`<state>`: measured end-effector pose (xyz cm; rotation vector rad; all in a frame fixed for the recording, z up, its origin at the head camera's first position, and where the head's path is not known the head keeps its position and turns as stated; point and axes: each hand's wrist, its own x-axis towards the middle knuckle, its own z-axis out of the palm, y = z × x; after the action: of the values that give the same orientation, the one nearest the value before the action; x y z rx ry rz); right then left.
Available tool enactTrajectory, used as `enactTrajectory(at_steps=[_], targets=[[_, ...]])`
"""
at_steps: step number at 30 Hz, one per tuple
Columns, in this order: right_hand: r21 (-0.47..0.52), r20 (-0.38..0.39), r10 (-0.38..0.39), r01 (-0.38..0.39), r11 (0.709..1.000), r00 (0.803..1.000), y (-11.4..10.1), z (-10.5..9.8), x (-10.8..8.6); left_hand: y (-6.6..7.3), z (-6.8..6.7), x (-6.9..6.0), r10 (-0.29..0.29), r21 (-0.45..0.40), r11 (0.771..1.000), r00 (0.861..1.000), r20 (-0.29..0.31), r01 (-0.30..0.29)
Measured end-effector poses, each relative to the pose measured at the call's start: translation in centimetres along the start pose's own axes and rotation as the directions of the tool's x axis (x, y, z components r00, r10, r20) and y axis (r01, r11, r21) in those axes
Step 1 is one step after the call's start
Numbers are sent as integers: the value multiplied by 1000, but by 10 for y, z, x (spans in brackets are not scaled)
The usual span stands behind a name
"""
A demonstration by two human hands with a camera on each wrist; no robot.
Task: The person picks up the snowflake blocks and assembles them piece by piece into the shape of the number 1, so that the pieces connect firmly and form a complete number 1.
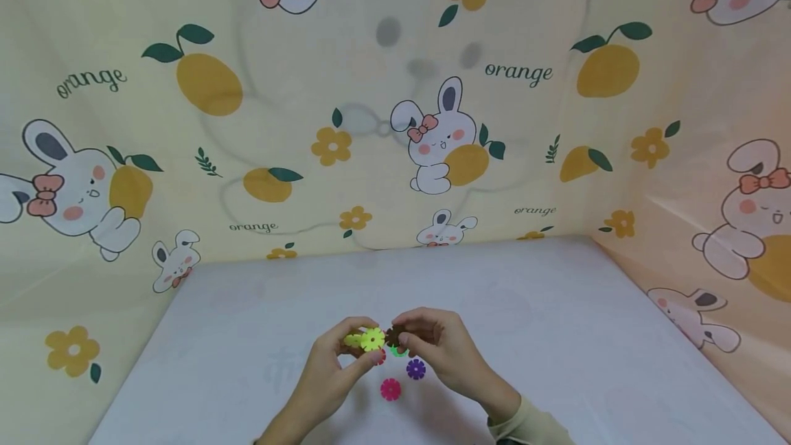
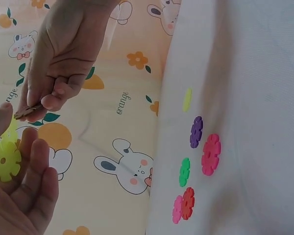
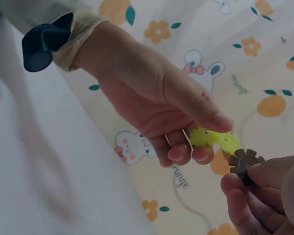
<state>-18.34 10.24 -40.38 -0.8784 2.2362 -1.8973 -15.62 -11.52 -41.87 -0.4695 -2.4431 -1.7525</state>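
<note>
In the head view my left hand (image 1: 324, 373) pinches joined yellow-green notched discs (image 1: 373, 340) between thumb and fingers. My right hand (image 1: 451, 356) pinches a dark brown notched disc (image 1: 394, 336) just to their right. The right wrist view has the brown disc (image 3: 244, 160) at the end of the yellow-green discs (image 3: 226, 142), their edges meeting; I cannot tell whether they are interlocked. Seen from the left wrist, the brown disc (image 2: 27, 112) is tilted nearly edge-on above the large yellow-green disc (image 2: 10, 169).
Below the hands on the white table (image 1: 247, 335) lie loose discs: purple (image 1: 416, 369), pink (image 1: 391, 389), green (image 2: 184, 171), red (image 2: 187, 203), a second pink (image 2: 177, 210) and yellow (image 2: 187, 100). Printed cloth (image 1: 278, 122) stands around the table's back and sides.
</note>
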Motion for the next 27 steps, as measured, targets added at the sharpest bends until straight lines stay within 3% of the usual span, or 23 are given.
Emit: enactTrajectory(at_steps=[8,14,18,22,27], targets=[[111,-13,17,-15,994,1000,2,6,1,-1,0,-1,27,-3,1000,1000,0,-27],[87,-52,101,-96,992,994,-2,12,-1,-4,1,-1,55,-28,998,998,-18,-56],[52,-77,100,-96,994,992,1,16,-3,-4,0,-1,54,-39,998,998,-19,-55],[17,-107,65,-64,998,992,5,21,-4,-3,0,-1,38,-101,994,999,24,-36],[-20,-133,1,-4,1000,991,8,24,-6,-2,1,-1,12,-225,974,991,131,18]])
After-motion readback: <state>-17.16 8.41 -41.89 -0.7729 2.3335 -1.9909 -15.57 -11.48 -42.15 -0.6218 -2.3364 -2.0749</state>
